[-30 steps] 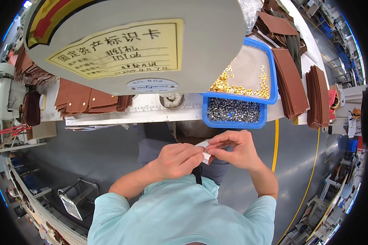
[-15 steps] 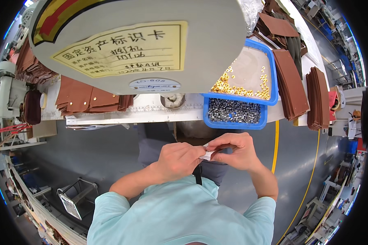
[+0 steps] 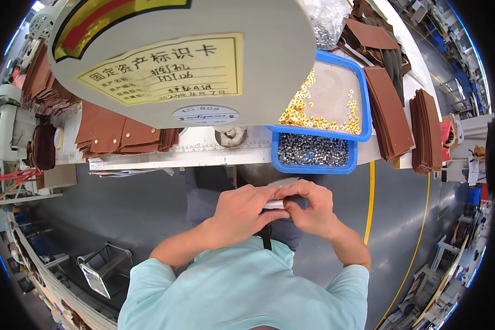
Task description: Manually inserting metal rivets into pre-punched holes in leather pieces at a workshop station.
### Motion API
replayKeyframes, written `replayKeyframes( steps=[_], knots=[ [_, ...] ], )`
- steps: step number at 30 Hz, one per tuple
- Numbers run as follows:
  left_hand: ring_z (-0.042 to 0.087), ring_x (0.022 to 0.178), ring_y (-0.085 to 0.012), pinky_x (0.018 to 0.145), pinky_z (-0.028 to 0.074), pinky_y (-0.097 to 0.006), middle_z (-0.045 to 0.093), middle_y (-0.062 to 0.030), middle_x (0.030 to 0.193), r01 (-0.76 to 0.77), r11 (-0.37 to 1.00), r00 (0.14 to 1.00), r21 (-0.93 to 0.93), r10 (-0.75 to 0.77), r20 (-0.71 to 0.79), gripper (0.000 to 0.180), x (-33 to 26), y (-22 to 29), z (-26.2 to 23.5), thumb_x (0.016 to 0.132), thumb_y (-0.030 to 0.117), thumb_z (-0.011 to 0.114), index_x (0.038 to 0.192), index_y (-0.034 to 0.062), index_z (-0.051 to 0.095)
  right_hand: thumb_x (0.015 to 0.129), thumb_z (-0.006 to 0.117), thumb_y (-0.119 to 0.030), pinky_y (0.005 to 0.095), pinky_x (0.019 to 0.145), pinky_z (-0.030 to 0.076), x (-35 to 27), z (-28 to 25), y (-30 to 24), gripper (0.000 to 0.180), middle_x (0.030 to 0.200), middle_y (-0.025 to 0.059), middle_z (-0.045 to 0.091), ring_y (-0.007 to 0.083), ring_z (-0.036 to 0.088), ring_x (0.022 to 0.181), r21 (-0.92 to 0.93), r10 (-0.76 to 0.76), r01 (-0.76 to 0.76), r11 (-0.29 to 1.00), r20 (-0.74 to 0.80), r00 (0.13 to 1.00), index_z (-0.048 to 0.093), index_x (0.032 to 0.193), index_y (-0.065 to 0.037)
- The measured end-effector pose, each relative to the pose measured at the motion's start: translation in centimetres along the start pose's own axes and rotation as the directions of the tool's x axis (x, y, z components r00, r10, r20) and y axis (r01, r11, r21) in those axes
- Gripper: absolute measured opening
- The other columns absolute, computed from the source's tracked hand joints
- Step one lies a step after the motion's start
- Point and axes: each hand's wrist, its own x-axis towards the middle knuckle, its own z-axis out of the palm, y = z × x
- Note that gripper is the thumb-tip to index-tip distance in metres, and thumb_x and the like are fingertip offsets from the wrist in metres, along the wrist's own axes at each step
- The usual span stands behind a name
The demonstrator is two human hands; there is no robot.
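Observation:
Held between both hands in front of my lap is a small white, flat, folded-looking piece (image 3: 273,204); fingers cover most of it, so its kind cannot be made out. My left hand (image 3: 237,212) grips its left side, thumb below and fingers above. At the other end, my right hand (image 3: 313,208) pinches it between thumb and curled fingers. Just beyond the hands, at the table edge, a blue tray of dark metal fasteners (image 3: 313,149) sits below a larger blue tray (image 3: 367,102) with gold ring-shaped eyelets (image 3: 295,115).
A big grey machine head (image 3: 269,66) with a yellow label hangs over the white table (image 3: 203,155). Brown panels with gold snaps (image 3: 121,129) lie left; stacks of brown strips (image 3: 389,115) lie right. A metal-framed stand (image 3: 102,269) is on the floor behind left.
My left hand has shifted slightly right and its thumb now shows beneath the white piece. The piece lies flatter between the hands. The view has shifted slightly.

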Motion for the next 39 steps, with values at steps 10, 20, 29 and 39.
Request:
replayKeyframes(
  steps=[10,20,29,39],
  knots=[
    [0.064,0.065,-0.0176,0.054,0.05,-0.033,0.07,0.0001,0.077,-0.03,0.999,0.999,0.03,0.031,-0.026,0.037,-0.4,-0.3,0.5,0.075,0.032,0.087,0.1,0.0085,0.073,0.07,0.067,0.023,0.0414,0.08,0.065,-0.1,1.6,1.7,0.036,0.091,0.0146,0.076,0.0256,0.074,0.076,-0.013,-0.307,0.308,0.951,-0.139,0.942,0.053,0.088,-0.003],
    [0.063,0.066,-0.0141,0.056,0.05,-0.028,0.069,0.003,0.08,-0.124,0.976,0.982,0.18,0.147,-0.12,0.032,-1.4,-0.5,0.3,0.073,0.029,0.086,0.095,0.0094,0.073,0.07,0.08,0.013,0.0359,0.078,0.064,0.0,0.8,-0.1,0.032,0.092,0.0109,0.075,0.0243,0.074,0.079,-0.158,-0.289,0.279,0.947,-0.04,0.957,0.072,0.098,-0.001],
    [0.064,0.07,-0.0137,0.056,0.049,-0.028,0.069,0.0023,0.082,-0.24,0.938,0.963,0.249,0.263,-0.062,0.034,-1.3,-0.7,-0.7,0.07,0.031,0.087,0.092,0.009,0.072,0.07,0.083,0.001,0.0362,0.069,0.055,1.1,-1.2,-1.5,0.03,0.098,0.0086,0.071,0.0251,0.069,0.08,-0.27,-0.302,0.346,0.898,0.193,0.934,0.071,0.098,-0.001],
    [0.059,0.066,-0.0141,0.055,0.046,-0.028,0.057,0.001,0.068,-0.167,0.959,0.986,0.227,0.163,0.039,0.041,-0.8,-0.2,0.0,0.068,0.038,0.088,0.087,0.0089,0.066,0.058,0.076,0.006,0.0374,0.067,0.048,-0.2,0.8,1.0,0.039,0.092,0.0074,0.069,0.0261,0.062,0.077,-0.279,-0.412,0.43,0.859,0.124,0.903,0.07,0.096,-0.001]
  ],
)
